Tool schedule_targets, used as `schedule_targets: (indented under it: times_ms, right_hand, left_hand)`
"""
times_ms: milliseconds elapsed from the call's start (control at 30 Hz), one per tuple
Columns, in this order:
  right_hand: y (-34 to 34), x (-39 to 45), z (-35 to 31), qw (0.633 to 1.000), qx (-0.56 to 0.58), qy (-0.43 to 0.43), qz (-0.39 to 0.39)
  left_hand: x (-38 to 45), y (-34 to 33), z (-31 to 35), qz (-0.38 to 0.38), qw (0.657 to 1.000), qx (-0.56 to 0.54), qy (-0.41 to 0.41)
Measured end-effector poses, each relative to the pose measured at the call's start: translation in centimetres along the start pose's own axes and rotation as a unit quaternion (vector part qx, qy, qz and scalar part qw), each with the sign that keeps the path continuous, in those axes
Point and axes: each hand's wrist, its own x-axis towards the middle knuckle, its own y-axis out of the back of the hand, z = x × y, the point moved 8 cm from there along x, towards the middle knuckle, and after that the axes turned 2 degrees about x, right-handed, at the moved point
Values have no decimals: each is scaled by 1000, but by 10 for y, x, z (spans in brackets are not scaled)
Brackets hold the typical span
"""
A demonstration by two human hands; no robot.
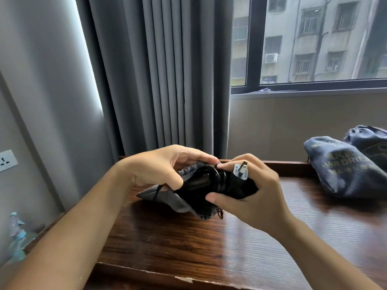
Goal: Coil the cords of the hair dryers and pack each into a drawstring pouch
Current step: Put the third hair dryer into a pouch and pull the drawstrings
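A black hair dryer (211, 185) with its coiled cord lies partly inside a grey drawstring pouch (167, 197) held just above the wooden table (188, 243). My left hand (165, 166) grips the gathered mouth of the pouch from the left. My right hand (253, 191) holds the dryer's body and cord from the right, thumb underneath. The white plug (240, 171) with metal prongs pokes out between my right fingers. Most of the dryer is hidden by the pouch and my hands.
Two dark blue pouches lie at the table's right: one printed "HAIR DRYER" (343, 168) and another (370, 141) behind it. Grey curtains (163, 76) and a window stand behind the table. A wall socket (7, 160) and plastic bottles (16, 235) are at the left.
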Motion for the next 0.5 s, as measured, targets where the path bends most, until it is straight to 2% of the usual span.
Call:
schedule_targets:
  times_ms: [200, 333, 500]
  right_hand:
    - [-15, -4, -1, 1000, 0, -1, -28]
    - [-9, 4, 10, 999, 26, -47, -11]
    - [2, 2, 29, 982, 134, -132, 20]
  left_hand:
    - [1, 2, 10, 21, 997, -67, -41]
    - [0, 10, -6, 61, 996, -63, -1]
    - [-10, 16, -14, 27, 997, -69, 37]
